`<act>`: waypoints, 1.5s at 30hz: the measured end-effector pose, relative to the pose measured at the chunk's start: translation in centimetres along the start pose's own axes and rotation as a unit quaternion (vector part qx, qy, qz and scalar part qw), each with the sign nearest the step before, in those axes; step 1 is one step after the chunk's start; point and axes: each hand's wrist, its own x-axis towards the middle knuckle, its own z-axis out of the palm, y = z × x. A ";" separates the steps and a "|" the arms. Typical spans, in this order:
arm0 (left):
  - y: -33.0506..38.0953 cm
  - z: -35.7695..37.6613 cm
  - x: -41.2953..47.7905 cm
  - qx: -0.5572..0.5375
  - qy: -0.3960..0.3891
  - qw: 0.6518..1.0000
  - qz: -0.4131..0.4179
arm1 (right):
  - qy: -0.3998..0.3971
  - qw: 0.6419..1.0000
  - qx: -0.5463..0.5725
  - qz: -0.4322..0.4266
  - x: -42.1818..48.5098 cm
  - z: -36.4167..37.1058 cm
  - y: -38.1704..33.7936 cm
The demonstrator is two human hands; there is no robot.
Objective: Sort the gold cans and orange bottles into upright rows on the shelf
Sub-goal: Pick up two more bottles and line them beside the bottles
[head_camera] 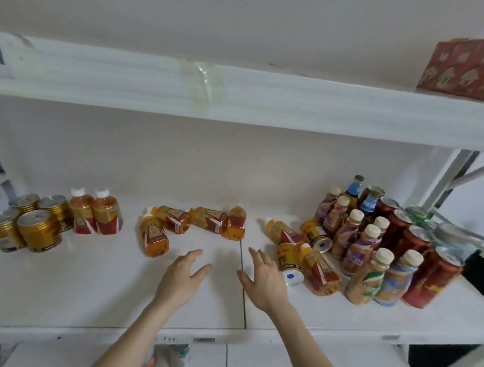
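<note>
Standing: two orange bottles [107,214]; lying: six, two gold cans [288,260].

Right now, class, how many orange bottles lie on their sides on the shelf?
6 orange bottles: four clustered mid-shelf, two further right among the tipped gold cans. Others may hide behind the upright drinks.

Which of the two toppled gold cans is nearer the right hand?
The gold metal can at the front, beside the right hand; the other can lies farther back.
</note>
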 end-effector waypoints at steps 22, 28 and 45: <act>2.8 5.1 19.5 -0.262 0.147 0.920 -0.251 | -0.054 0.967 0.232 0.090 18.4 3.0 3.1; 1.2 5.7 23.3 -0.352 0.145 0.880 -0.284 | -0.072 0.953 0.266 0.130 20.4 4.1 3.1; -1.0 4.5 17.0 -0.270 0.158 0.939 -0.141 | 0.001 0.911 0.399 0.105 16.9 5.5 3.2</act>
